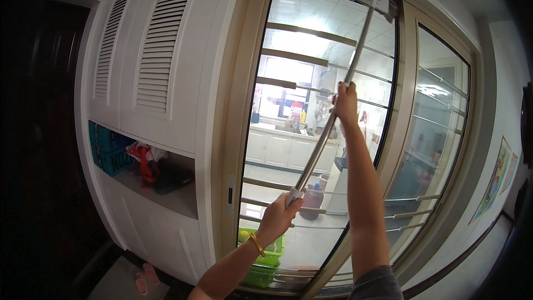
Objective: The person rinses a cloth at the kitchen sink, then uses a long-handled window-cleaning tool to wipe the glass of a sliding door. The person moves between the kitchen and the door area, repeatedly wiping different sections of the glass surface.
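Both my hands grip the metal pole of a flat mop, which slants up to the right in front of a glass sliding door. My left hand, with a yellow bangle on the wrist, is closed around the pole's lower end by a pale sleeve. Higher up, my right hand wraps the pole near its middle. At the far end, the mop head with a greyish cloth pad lies at the door's top right corner, over the glass and the top frame.
Left of the door stands a white louvred cabinet with an open shelf holding a teal box and a red item. Pink slippers lie on the floor. Behind the glass are green baskets and kitchen cabinets.
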A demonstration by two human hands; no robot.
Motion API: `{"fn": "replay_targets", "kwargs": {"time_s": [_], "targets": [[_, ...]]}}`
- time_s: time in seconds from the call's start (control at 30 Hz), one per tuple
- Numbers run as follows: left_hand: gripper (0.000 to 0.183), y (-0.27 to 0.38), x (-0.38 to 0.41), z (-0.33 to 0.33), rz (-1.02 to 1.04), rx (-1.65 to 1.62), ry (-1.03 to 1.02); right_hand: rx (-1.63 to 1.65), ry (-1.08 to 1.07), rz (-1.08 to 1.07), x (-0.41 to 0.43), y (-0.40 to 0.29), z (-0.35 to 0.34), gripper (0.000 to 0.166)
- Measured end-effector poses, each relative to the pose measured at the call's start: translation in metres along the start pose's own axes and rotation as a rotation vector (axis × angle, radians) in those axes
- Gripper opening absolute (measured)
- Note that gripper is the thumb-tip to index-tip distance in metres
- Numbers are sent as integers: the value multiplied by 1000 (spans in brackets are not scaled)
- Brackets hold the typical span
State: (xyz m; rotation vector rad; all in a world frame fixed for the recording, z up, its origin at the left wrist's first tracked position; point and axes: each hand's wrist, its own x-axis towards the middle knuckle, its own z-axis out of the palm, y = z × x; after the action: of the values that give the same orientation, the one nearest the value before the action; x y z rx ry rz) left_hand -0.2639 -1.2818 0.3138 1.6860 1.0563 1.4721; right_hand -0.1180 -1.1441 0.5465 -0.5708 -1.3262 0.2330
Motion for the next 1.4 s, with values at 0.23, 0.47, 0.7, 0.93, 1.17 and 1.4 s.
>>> {"fn": "replay_targets", "kwargs": {"time_s": [0.23, 0.47, 0.7, 0.93, 1.17, 1.4], "targets": [[26, -19, -23, -59, -89, -254, 136, -335, -176, 11, -27, -15, 107, 47], [29, -29, -43, -106, -103, -318, 177, -391, -279, -15, -72, -62, 183, 43], [28, -21, -47, -83, -131, -343, 125, -382, -289, -88, -64, -45, 161, 47], [28, -31, -27, -13, -96, -147, -20, -339, -165, 32, -41, 0, 43, 41], [24, -18, -21, 20, 72, -82, -42, -69, -101, -62, -35, -24, -5, 34], [24, 17, 6, 1, 58, -67, -84, -172, -28, -39, 11, -41, 1, 32]]}}
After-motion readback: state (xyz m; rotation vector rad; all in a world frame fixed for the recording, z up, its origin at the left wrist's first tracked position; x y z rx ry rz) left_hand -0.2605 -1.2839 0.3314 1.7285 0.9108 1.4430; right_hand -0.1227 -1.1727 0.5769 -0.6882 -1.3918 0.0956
